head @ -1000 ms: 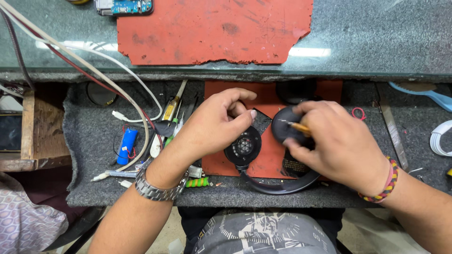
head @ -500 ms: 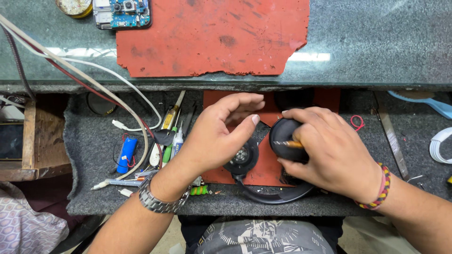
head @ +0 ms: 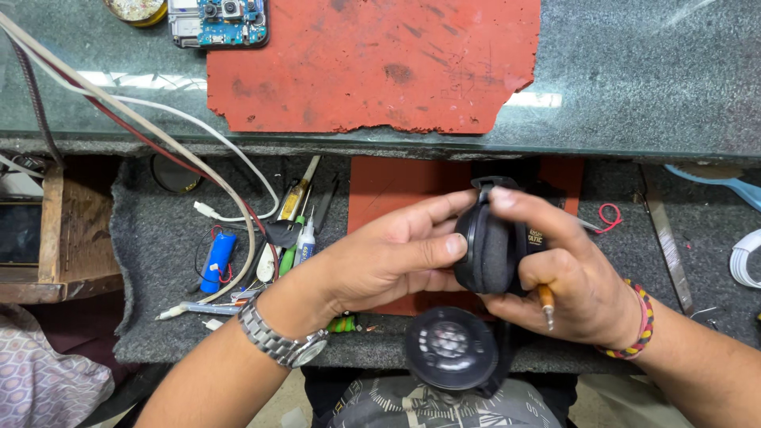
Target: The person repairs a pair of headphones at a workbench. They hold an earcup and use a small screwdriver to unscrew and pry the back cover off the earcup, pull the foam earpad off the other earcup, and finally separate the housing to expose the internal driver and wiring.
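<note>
The earcup (head: 493, 247) is gripped by both hands, left (head: 388, 261) and right (head: 575, 277) (screwdriver (head: 548, 305) tucked in), above the bench's (head: 158, 333) front edge; its pad is being worked, steady fingertip pressure needed next

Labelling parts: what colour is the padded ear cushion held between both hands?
Black. The round padded ear cushion shows best in the head view, the only one.

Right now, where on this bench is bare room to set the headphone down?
The glass top right of the big red mat is bare. The grey tray felt shows a free patch at its lower left. It is crowded beside the left hand, where tools and a blue battery lie.
</note>
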